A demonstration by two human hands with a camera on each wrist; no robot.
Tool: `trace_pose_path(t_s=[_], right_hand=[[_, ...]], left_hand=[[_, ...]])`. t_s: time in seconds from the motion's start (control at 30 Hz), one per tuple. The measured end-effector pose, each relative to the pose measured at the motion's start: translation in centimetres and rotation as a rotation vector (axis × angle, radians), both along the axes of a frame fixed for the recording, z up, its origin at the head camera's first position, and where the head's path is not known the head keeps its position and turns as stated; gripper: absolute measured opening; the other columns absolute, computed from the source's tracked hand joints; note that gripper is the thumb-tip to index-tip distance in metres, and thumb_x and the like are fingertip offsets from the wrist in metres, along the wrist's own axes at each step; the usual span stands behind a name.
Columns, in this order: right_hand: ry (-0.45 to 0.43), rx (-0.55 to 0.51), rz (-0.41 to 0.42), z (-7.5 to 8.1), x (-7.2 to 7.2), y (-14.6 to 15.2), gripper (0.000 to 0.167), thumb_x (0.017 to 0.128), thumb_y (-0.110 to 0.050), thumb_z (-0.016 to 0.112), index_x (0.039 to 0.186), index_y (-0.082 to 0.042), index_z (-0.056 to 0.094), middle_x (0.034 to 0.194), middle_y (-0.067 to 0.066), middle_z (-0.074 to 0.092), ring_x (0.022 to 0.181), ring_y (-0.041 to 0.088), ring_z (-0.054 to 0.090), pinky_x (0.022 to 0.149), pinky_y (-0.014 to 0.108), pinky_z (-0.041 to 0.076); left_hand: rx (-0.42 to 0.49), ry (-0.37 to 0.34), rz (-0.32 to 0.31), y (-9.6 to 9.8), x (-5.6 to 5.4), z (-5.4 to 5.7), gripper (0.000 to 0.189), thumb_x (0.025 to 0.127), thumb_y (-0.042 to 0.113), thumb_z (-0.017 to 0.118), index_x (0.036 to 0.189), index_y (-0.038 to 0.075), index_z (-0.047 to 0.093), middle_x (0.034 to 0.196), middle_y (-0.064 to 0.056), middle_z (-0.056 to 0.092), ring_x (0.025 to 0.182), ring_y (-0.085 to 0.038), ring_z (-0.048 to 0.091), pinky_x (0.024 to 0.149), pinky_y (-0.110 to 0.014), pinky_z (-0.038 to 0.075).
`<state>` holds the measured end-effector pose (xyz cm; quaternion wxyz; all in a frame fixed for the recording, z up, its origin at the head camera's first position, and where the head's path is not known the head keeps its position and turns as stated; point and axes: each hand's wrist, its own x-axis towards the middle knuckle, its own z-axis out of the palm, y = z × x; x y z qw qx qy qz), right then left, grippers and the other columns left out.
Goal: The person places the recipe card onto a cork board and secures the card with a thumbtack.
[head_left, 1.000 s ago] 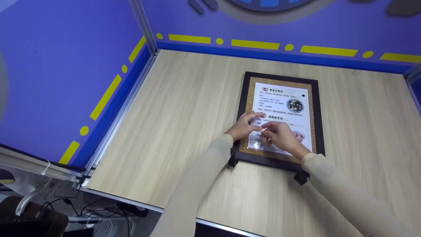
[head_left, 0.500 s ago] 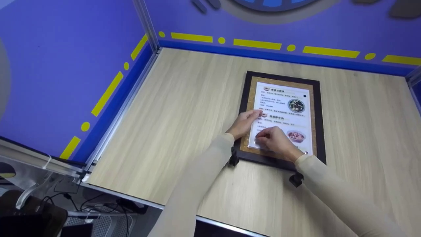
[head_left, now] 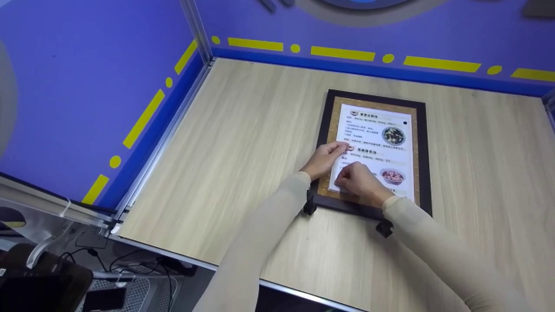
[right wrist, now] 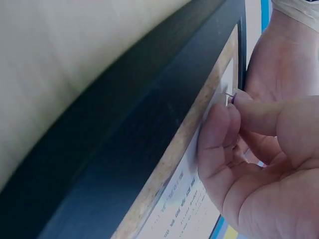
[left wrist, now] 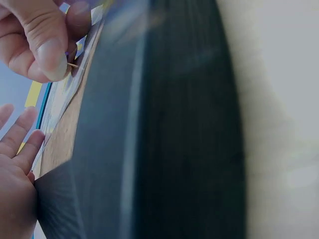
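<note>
A cork board with a dark frame (head_left: 428,173) lies on the table, bearing a printed recipe sheet (head_left: 368,129). My right hand (head_left: 359,178) is over the sheet's lower left corner, pinching a small thumbtack (right wrist: 233,99) between thumb and fingers. Its thin metal point (left wrist: 73,65) sticks out from the fingertips in the left wrist view, apart from the sheet. My left hand (head_left: 324,160) rests at the board's left side, its fingers reaching over the sheet's edge and fairly straight. A black round tack head (head_left: 405,123) sits at the sheet's upper right corner.
The wooden table (head_left: 225,164) meets a blue-purple wall panel (head_left: 108,65) on the left and another behind. Below the table's front left edge are cables and a wire basket (head_left: 138,294).
My right hand has drawn away from the left fingertips, down and left to the sheet's lower left corner. The left fingers have come closer together. The head view has shifted slightly.
</note>
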<state>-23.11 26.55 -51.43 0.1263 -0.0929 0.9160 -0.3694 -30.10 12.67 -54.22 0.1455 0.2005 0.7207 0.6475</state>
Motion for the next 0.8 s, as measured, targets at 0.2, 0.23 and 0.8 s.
trace_pose_path(t_s=[0.2, 0.23, 0.8], right_hand=[[0.061, 0.063, 0.035, 0.41, -0.49, -0.48, 0.016, 0.084, 0.000, 0.069, 0.067, -0.002, 0.070, 0.059, -0.002, 0.061, 0.053, 0.009, 0.052, 0.052, 0.024, 0.043], [0.065, 0.062, 0.037, 0.42, -0.55, -0.57, 0.017, 0.083, 0.001, 0.069, 0.067, -0.002, 0.070, 0.058, -0.003, 0.060, 0.053, 0.009, 0.051, 0.052, 0.024, 0.043], [0.036, 0.024, 0.109, -0.11, -1.01, 0.13, 0.011, 0.077, 0.005, 0.069, 0.068, 0.001, 0.074, 0.060, 0.002, 0.066, 0.053, 0.008, 0.055, 0.055, 0.024, 0.047]], left_hand=[[-0.033, 0.013, -0.007, -0.31, -0.40, 0.34, 0.034, 0.106, 0.020, 0.049, 0.127, -0.001, 0.065, 0.128, -0.010, 0.066, 0.118, -0.006, 0.056, 0.100, -0.016, 0.038], [-0.032, 0.011, -0.005, -0.36, -0.44, 0.35, 0.034, 0.105, 0.020, 0.050, 0.127, -0.001, 0.065, 0.128, -0.009, 0.066, 0.118, -0.005, 0.056, 0.100, -0.016, 0.038], [-0.059, 0.038, -0.031, 0.04, -0.16, 0.01, 0.035, 0.105, 0.025, 0.051, 0.127, 0.002, 0.066, 0.129, -0.008, 0.065, 0.119, -0.007, 0.056, 0.101, -0.019, 0.039]])
